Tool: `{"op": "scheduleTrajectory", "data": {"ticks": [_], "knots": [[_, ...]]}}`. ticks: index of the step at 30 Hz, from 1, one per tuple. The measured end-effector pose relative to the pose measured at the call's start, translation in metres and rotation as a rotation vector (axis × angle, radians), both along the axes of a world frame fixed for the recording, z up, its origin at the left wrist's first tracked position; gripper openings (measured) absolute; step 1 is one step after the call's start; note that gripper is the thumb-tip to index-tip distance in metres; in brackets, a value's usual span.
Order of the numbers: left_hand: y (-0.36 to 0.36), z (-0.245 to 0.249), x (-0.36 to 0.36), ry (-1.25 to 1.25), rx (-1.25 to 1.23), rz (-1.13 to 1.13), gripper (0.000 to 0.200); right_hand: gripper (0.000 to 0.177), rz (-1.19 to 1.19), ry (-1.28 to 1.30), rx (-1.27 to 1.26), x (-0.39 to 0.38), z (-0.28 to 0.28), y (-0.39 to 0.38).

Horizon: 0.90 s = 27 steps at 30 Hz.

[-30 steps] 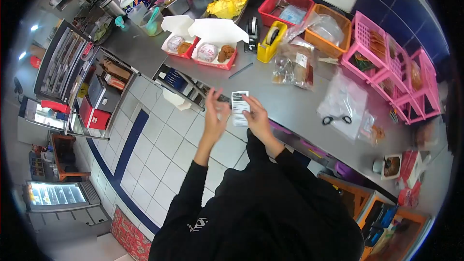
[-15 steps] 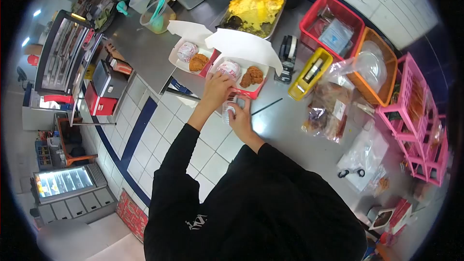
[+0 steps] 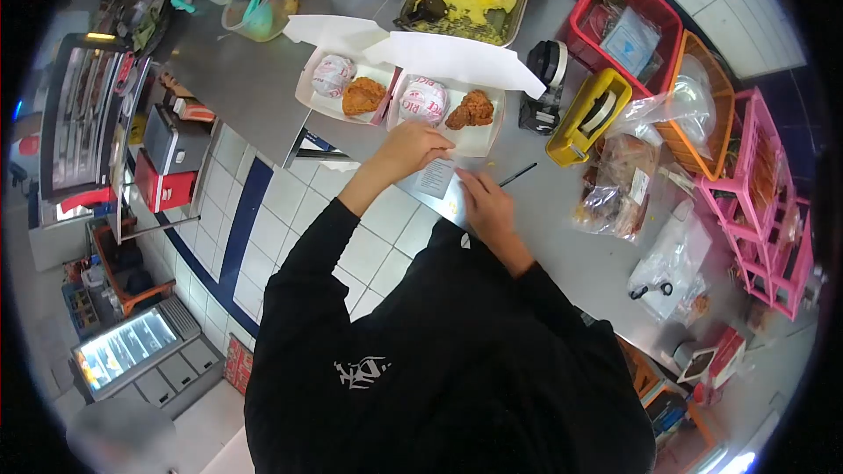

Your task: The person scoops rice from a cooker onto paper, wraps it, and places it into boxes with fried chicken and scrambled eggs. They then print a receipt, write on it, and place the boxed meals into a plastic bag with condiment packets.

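A steel counter [image 3: 555,215] holds two open chicken boxes [image 3: 479,142]. The left hand [image 3: 409,151] curls at the top, and the right hand [image 3: 492,208] at the side, of a printed slip [image 3: 435,179] by the counter's edge; I can't tell if they pinch it. Light touches should keep it flat.

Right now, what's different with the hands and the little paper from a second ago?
The printed slip moved forward, close to the front of the food box on the right. The left hand, apart from the slip before, is now at its upper edge. The right hand, which held it, moved along too; I can't tell if it let go. Both boxes stayed open, food inside.
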<state>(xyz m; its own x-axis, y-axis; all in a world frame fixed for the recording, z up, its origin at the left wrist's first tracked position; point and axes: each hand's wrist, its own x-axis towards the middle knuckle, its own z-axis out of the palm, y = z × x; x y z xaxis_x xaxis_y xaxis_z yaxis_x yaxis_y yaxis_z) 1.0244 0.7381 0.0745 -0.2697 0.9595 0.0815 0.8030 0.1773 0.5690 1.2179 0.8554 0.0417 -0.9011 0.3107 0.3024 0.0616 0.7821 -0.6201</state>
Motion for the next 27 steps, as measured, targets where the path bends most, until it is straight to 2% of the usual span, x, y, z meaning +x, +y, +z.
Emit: {"op": "scheduleTrajectory", "data": {"ticks": [1, 3, 4, 6, 7, 8, 9, 10, 12, 13, 14, 15, 16, 17, 18, 19, 20, 21, 23, 26, 27], "knots": [[-0.002, 0.003, -0.005, -0.037, -0.004, -0.006, 0.017, 0.033, 0.008, 0.017, -0.028, 0.015, 0.007, 0.011], [-0.003, 0.023, -0.005, -0.078, 0.222, 0.146, 0.021, 0.038, -0.071, 0.074, -0.102, 0.047, 0.034, 0.042], [-0.004, 0.035, -0.003, -0.102, 0.333, 0.220, 0.024, 0.040, -0.180, 0.071, -0.087, 0.067, 0.035, 0.064], [-0.016, 0.053, 0.000, -0.241, 0.327, 0.434, 0.029, 0.040, -0.433, -0.003, -0.060, 0.119, 0.049, 0.120], [-0.021, 0.046, 0.002, -0.267, 0.419, 0.551, 0.027, 0.038, -0.619, 0.086, -0.107, 0.146, 0.050, 0.155], [-0.026, 0.034, 0.004, -0.294, 0.511, 0.666, 0.026, 0.034, -0.761, 0.045, -0.003, 0.172, 0.075, 0.185], [-0.031, 0.023, 0.007, -0.309, 0.566, 0.750, 0.025, 0.029, -0.741, 0.360, -0.146, 0.218, 0.066, 0.235], [-0.037, 0.012, 0.011, -0.327, 0.621, 0.836, 0.025, 0.031, -1.036, 0.248, -0.139, 0.252, 0.090, 0.263], [-0.040, -0.005, 0.023, -0.352, 0.716, 0.993, 0.027, 0.032, -1.091, 0.520, -0.170, 0.313, 0.124, 0.325], [-0.045, -0.016, 0.026, -0.272, 0.709, 1.075, 0.030, 0.030, -1.164, 0.541, -0.102, 0.334, 0.131, 0.344], [-0.052, -0.020, 0.030, -0.084, 0.676, 0.986, 0.029, 0.029, -1.254, 0.563, -0.010, 0.359, 0.145, 0.369], [-0.053, -0.025, 0.032, -0.171, 0.627, 1.076, 0.030, 0.027, -1.358, 0.598, 0.110, 0.391, 0.166, 0.395], [-0.049, -0.028, 0.048, -0.239, 0.696, 1.215, 0.031, 0.025, -1.403, 0.759, 0.087, 0.423, 0.173, 0.424], [-0.040, -0.031, 0.064, -0.063, 0.616, 1.344, 0.031, 0.023, -1.429, 0.925, 0.063, 0.454, 0.164, 0.460], [-0.048, -0.058, 0.070, -0.111, 0.703, 1.445, 0.031, 0.023, -1.360, 1.105, 0.118, 0.501, 0.143, 0.510], [-0.050, -0.070, 0.084, -0.231, 0.677, 1.526, 0.037, 0.023, -1.420, 1.268, 0.035, 0.518, 0.142, 0.541], [-0.045, -0.075, 0.105, -0.352, 0.679, 1.667, 0.043, 0.023, -1.511, 1.224, 0.010, 0.537, 0.139, 0.571], [-0.037, -0.080, 0.127, -0.498, 0.681, 1.736, 0.046, 0.015, -1.493, 1.300, -0.001, 0.540, 0.138, 0.591], [-0.033, -0.104, 0.161, -0.848, 0.720, 1.848, 0.051, 0.017, -1.578, 1.069, 0.124, 0.575, 0.116, 0.648], [-0.016, -0.143, 0.200, -1.379, 0.910, 2.051, 0.061, 0.019, -1.319, 1.149, -0.292, 0.607, 0.087, 0.722], [0.001, -0.133, 0.214, -1.604, 0.846, 1.970, 0.061, 0.020, -1.268, 1.146, -0.380, 0.608, 0.085, 0.737]]}}
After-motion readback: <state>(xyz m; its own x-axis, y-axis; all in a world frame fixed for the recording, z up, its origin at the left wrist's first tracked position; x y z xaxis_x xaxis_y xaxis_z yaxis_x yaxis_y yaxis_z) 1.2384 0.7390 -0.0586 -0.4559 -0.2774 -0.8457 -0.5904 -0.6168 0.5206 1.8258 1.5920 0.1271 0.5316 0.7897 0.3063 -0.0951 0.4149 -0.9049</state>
